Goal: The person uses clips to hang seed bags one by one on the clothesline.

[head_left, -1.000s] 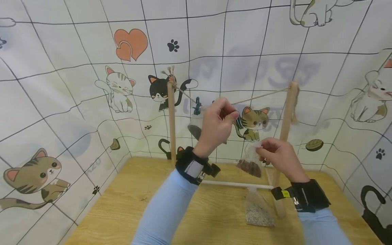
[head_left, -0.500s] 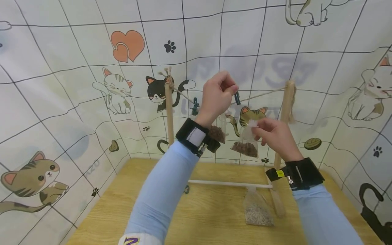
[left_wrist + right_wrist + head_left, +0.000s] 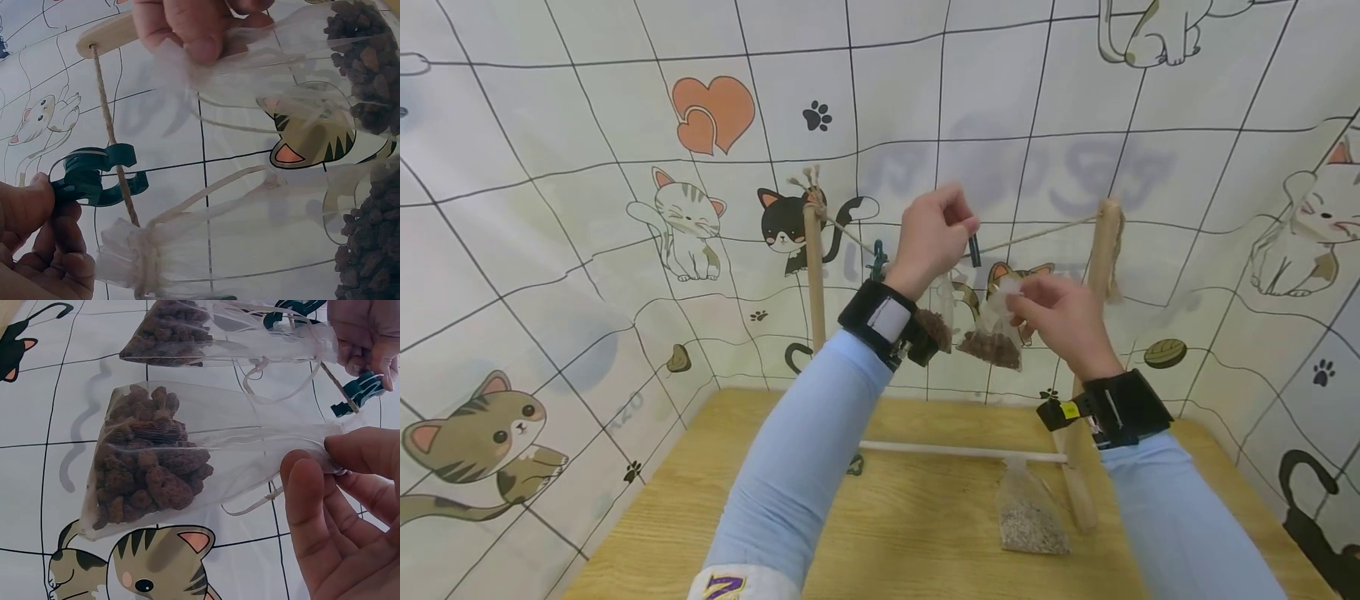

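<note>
With thumb and fingers my left hand (image 3: 928, 237) pinches a dark green clothespin (image 3: 87, 175), whose jaws stand apart around the twine (image 3: 105, 106). My right hand (image 3: 1063, 321) grips the gathered neck of a white mesh drawstring bag (image 3: 156, 462) holding reddish-brown stones, close below the line. Beside it a second mesh bag (image 3: 237, 337) of brown stones hangs from the line. Another green clothespin (image 3: 877, 260) sits farther left on the twine. In the head view my left hand and wrist partly cover the hanging bag.
Two wooden posts (image 3: 1099, 258) carry the sagging twine, with a white rod (image 3: 955, 450) low between them. A mesh bag of pale grit (image 3: 1032, 512) lies on the wooden table (image 3: 917, 533). One dark green clip (image 3: 855, 465) lies by the rod. A cat-print sheet (image 3: 1000, 92) hangs behind.
My right hand has raised the bag of stones and brought it leftward, near the line. My left hand rose with the clothespin, then dropped slightly onto the twine.
</note>
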The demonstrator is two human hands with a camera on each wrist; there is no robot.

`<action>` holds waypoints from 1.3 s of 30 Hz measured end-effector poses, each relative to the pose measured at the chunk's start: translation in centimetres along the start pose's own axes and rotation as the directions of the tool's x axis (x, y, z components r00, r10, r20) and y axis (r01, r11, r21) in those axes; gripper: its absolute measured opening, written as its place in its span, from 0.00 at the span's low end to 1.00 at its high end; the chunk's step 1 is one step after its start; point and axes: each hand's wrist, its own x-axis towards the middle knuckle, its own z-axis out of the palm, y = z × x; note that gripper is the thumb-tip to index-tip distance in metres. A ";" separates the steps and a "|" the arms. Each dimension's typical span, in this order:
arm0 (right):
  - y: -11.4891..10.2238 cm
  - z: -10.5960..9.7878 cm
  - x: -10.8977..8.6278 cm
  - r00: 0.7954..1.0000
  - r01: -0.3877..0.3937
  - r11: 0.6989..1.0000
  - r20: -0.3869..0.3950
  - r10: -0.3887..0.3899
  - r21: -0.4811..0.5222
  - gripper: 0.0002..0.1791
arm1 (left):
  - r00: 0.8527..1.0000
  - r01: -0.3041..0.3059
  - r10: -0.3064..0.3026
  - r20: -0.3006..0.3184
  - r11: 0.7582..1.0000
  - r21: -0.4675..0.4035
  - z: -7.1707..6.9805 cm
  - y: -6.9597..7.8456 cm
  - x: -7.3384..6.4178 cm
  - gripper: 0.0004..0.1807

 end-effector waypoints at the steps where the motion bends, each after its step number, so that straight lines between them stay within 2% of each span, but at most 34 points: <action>1: -0.1 0.1 0.1 1.000 0.002 1.000 -0.004 -0.002 0.005 0.12 | 1.000 0.004 -0.004 0.000 1.000 0.008 0.0 0.0 0.0 0.09; 9: -1.1 0.4 1.4 0.998 0.018 0.998 -0.057 -0.015 0.053 0.12 | 1.000 0.024 -0.025 0.011 1.000 0.018 0.1 0.1 0.2 0.08; 18: -2.3 0.5 2.3 0.995 0.015 1.000 -0.095 -0.014 0.006 0.13 | 0.998 0.041 -0.043 0.039 0.999 0.031 0.5 0.3 0.4 0.07; 27: -3.0 0.9 2.6 0.993 0.039 0.992 -0.118 -0.025 0.118 0.11 | 0.999 0.010 -0.013 0.032 0.997 0.074 0.8 0.1 0.0 0.05; 29: -3.0 0.9 2.6 0.993 0.033 0.990 -0.115 -0.017 0.135 0.11 | 0.999 0.023 -0.028 0.047 0.994 0.102 0.8 0.2 -0.1 0.04; 34: -2.9 0.8 2.6 0.995 0.007 0.985 -0.100 0.010 0.171 0.12 | 0.991 0.045 -0.067 0.113 0.982 0.186 0.5 0.6 -0.4 0.15; 39: -2.9 0.7 2.6 0.997 -0.011 0.981 -0.078 0.026 0.191 0.13 | 0.979 0.051 -0.092 0.180 0.974 0.221 -0.2 1.4 -0.4 0.18</action>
